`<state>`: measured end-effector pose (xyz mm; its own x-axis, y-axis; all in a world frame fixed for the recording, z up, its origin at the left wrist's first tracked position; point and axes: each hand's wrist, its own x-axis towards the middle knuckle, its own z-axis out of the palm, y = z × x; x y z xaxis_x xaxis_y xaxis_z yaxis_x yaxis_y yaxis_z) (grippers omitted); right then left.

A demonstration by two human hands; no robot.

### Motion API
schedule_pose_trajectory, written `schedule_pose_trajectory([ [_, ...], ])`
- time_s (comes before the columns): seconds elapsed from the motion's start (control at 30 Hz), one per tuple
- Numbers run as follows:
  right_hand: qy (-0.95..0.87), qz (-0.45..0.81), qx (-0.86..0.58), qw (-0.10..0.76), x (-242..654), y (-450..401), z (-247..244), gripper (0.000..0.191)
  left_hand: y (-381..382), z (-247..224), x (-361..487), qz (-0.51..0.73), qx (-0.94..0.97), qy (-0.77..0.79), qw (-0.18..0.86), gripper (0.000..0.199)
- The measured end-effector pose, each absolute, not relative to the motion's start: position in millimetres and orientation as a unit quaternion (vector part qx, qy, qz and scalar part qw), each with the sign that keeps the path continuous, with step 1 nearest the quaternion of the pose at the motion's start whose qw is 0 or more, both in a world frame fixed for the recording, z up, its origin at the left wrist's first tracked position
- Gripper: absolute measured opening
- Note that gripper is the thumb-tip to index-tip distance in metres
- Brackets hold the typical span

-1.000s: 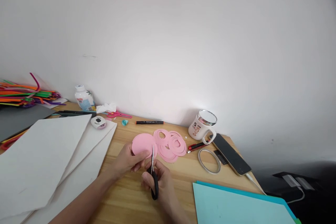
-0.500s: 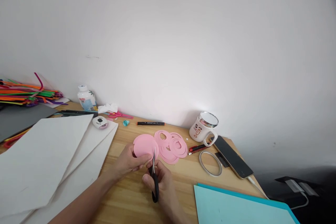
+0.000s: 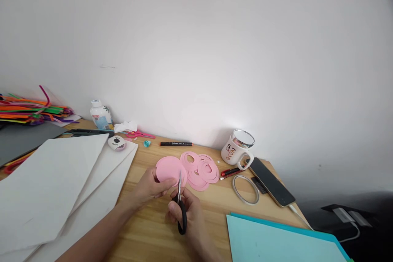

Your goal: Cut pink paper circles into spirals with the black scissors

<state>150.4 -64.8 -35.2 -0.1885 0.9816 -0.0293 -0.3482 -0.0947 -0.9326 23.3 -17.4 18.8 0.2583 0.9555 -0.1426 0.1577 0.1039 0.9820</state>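
My left hand (image 3: 152, 185) pinches the lower left edge of a round pink paper disc (image 3: 168, 168), thumb on top. In my right hand (image 3: 188, 208) are black-handled scissors (image 3: 181, 211), fingers through the loops and blades pointing away from me. The blades lie at the disc's right side, where a narrow curved strip runs along the edge. Just right of the disc, several pink paper rings and spirals (image 3: 201, 171) overlap on the wooden table (image 3: 147, 233).
White sheets (image 3: 46, 188) cover the left side, with a white bottle (image 3: 101, 114) behind. A marker (image 3: 176, 144) lies near the wall. To the right are a mug (image 3: 238, 149), tape roll (image 3: 245, 189), phone (image 3: 272, 182) and blue sheets (image 3: 276, 239).
Both hands stay in nearly the same place on the disc. The scissors have shifted very slightly, with their blades looking closer together at the paper.
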Motion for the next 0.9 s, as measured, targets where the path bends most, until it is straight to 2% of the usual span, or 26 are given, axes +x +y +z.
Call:
schedule_pose_trajectory([
  [0.43, -0.484, 0.582, -0.361, 0.545, 153.8, -62.3, -17.5, 0.036, -20.9, 22.4, 25.9, 0.344, 0.575, 0.451, 0.590, 0.029],
  [0.9, -0.470, 0.606, -0.370, 0.524, 154.4, -62.5, -25.1, 0.037, -18.4, 19.3, 24.1, 0.340, 0.591, 0.467, 0.563, 0.036],
])
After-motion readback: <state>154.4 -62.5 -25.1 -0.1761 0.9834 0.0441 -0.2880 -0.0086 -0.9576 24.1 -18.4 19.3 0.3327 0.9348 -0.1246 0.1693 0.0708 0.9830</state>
